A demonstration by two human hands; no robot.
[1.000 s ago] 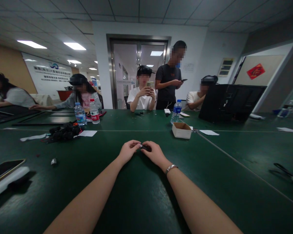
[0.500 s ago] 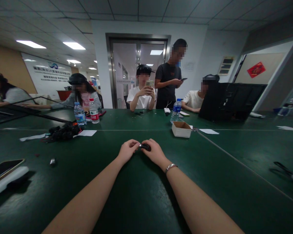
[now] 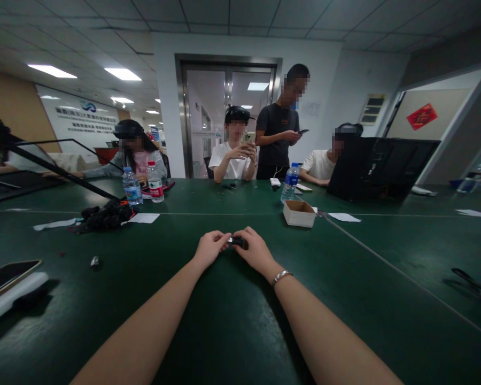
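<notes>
Above the green table (image 3: 240, 321), both my hands meet at a small black tube (image 3: 237, 241) with a shiny silver end. The silver end points left, pinched between the fingertips of my left hand (image 3: 211, 249). My right hand (image 3: 256, 250), with a silver bracelet at the wrist, has its fingers closed round the black end. Part of the tube is hidden by the fingers. Off to the left lies a small silver and dark cylindrical piece (image 3: 95, 262), apart from my hands.
An open white box (image 3: 299, 215) and a water bottle (image 3: 290, 183) stand beyond my right hand. To the left are a black bundle (image 3: 106, 215), two bottles and a phone (image 3: 16, 275). A black monitor (image 3: 379, 168) stands at right. Several people are across the table.
The small silver piece on the left has rolled a little to the right. The thin black bar at far left has tilted upward. My hands keep nearly the same hold on the tube.
</notes>
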